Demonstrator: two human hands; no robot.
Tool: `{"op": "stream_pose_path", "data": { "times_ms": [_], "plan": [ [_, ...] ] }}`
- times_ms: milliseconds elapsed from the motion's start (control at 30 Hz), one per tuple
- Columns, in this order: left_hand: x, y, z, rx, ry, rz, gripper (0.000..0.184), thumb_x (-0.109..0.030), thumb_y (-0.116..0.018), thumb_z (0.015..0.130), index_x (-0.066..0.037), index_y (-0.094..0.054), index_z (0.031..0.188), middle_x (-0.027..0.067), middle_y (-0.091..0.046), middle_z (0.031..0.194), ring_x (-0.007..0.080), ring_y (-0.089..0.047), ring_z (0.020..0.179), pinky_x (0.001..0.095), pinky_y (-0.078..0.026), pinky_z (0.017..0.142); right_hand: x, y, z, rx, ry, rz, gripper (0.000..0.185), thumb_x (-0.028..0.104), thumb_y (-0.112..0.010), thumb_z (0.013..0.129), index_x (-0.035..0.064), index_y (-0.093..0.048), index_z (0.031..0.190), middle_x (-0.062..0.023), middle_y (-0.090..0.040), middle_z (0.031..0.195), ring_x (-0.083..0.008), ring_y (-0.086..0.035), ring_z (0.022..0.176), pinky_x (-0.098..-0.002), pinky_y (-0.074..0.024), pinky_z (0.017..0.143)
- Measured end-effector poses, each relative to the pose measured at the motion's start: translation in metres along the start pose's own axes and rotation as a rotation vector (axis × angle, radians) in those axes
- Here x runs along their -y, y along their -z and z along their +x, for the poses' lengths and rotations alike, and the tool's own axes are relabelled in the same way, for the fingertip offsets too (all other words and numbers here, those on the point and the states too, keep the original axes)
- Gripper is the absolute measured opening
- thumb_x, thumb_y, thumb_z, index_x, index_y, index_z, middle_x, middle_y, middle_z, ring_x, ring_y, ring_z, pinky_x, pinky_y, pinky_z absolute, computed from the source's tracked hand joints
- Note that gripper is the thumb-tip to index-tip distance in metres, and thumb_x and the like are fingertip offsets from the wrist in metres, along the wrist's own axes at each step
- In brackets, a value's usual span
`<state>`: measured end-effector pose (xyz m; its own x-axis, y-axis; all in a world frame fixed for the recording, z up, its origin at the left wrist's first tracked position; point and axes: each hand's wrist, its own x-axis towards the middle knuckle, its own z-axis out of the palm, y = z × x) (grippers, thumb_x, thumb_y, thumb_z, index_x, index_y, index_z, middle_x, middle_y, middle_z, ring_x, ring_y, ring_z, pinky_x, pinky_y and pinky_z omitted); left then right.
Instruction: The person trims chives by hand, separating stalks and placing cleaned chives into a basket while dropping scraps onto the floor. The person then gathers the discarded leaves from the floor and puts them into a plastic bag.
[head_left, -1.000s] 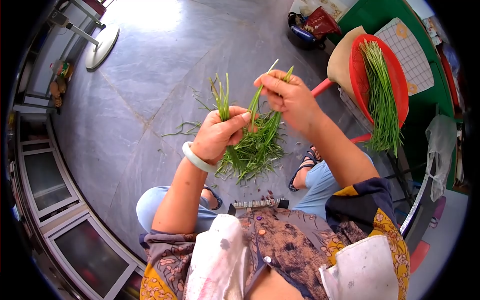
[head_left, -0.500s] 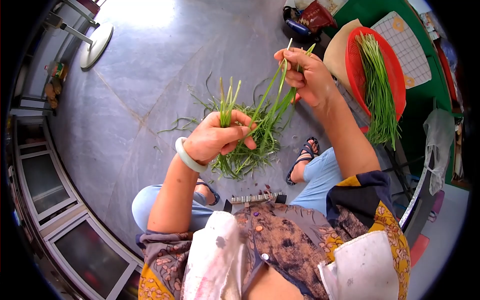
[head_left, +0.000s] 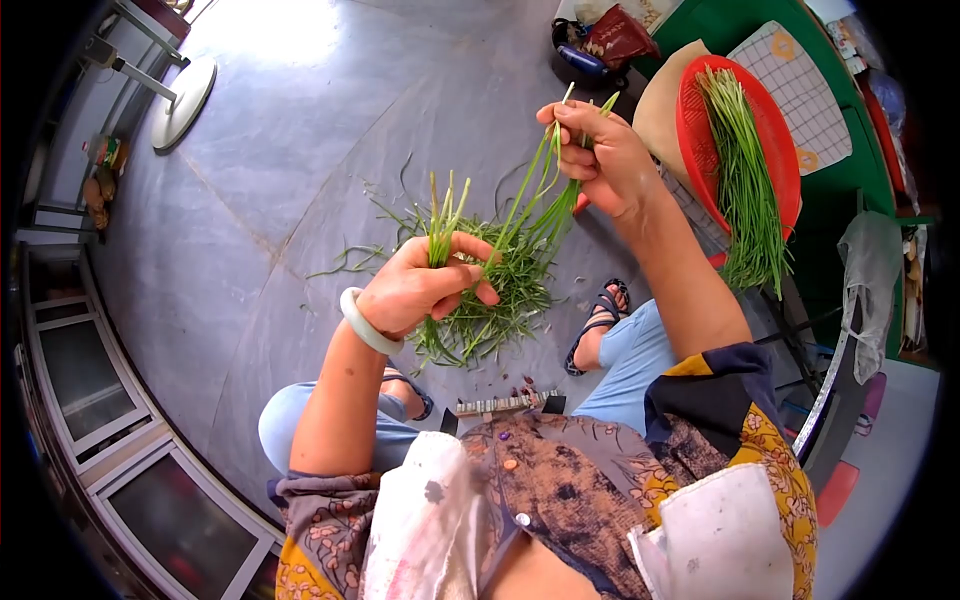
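My left hand, with a pale bangle at its wrist, is closed round a small bunch of garlic chives, pale stalk ends up. Higher and to the right, my right hand pinches the pale end of a few chives between thumb and fingertips. More green blades are tucked under its curled fingers and hang down toward the left hand. On the floor below both hands lies a loose heap of chive leaves and scraps.
To the right, a red plastic basket holds a thick bundle of long chives, its leaves hanging over the rim. A checked cloth lies beside it on a green surface. A round white stand base is at the upper left. My sandalled feet flank the heap.
The whole view has shifted slightly left. Both hands keep nearly the same pose, with the same chives held.
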<state>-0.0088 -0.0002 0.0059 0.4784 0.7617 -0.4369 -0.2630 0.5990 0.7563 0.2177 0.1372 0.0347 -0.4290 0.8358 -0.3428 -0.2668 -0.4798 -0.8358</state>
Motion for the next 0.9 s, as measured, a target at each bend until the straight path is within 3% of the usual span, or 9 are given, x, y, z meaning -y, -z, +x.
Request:
{"op": "stream_pose_path", "data": {
  "times_ms": [367, 467, 633, 733, 900],
  "plan": [
    [0.009, 0.004, 0.010, -0.240, -0.075, 0.118, 0.028, -0.007, -0.053, 0.091, -0.001, -0.057, 0.118, 0.0080, -0.068, 0.097, 0.0034, -0.042, 0.052, 0.0186, -0.036, 0.046, 0.000, -0.005, -0.003, -0.002, -0.011, -0.005, 0.016, 0.014, -0.057, 0.091, 0.0008, -0.064, 0.093, 0.0027, -0.054, 0.069, -0.0027, -0.032, 0.049, -0.0185, -0.0225, 0.042],
    [0.015, 0.007, 0.016, -0.407, -0.160, 0.177, 0.030, -0.008, -0.055, 0.090, -0.003, -0.058, 0.119, 0.0059, -0.067, 0.099, 0.0035, -0.044, 0.054, 0.0183, -0.037, 0.047, 0.000, -0.005, -0.003, -0.015, -0.002, 0.013, 0.017, 0.015, -0.055, 0.093, 0.0002, -0.063, 0.094, 0.0017, -0.054, 0.070, -0.0029, -0.032, 0.050, -0.0187, -0.0224, 0.042],
    [0.024, 0.012, 0.025, -0.626, -0.496, 0.286, 0.027, -0.009, -0.057, 0.090, -0.003, -0.061, 0.116, -0.0008, -0.060, 0.085, 0.0028, -0.042, 0.054, 0.0186, -0.034, 0.047, 0.000, -0.005, 0.000, -0.048, 0.032, 0.089, 0.019, 0.015, -0.049, 0.096, -0.0011, -0.059, 0.095, -0.0016, -0.053, 0.072, -0.0041, -0.033, 0.052, -0.0196, -0.0226, 0.044],
    [0.020, 0.012, 0.020, -0.583, -0.430, 0.171, 0.022, -0.010, -0.058, 0.090, -0.002, -0.063, 0.111, 0.0001, -0.061, 0.085, 0.0025, -0.042, 0.054, 0.0184, -0.035, 0.047, 0.001, -0.004, 0.001, -0.077, 0.019, 0.116, 0.019, 0.015, -0.048, 0.097, -0.0010, -0.057, 0.096, -0.0033, -0.053, 0.074, -0.0049, -0.034, 0.054, -0.0200, -0.0233, 0.045],
    [0.018, -0.009, 0.017, -0.421, -0.446, 0.235, 0.013, -0.010, -0.061, 0.090, -0.002, -0.066, 0.099, -0.0030, -0.059, 0.071, 0.0019, -0.045, 0.054, 0.0183, -0.037, 0.049, -0.010, -0.005, 0.002, -0.071, 0.020, 0.188, 0.017, 0.015, -0.048, 0.097, -0.0001, -0.056, 0.098, -0.0045, -0.054, 0.078, -0.0068, -0.039, 0.060, -0.0207, -0.0285, 0.047]
  ]
}}
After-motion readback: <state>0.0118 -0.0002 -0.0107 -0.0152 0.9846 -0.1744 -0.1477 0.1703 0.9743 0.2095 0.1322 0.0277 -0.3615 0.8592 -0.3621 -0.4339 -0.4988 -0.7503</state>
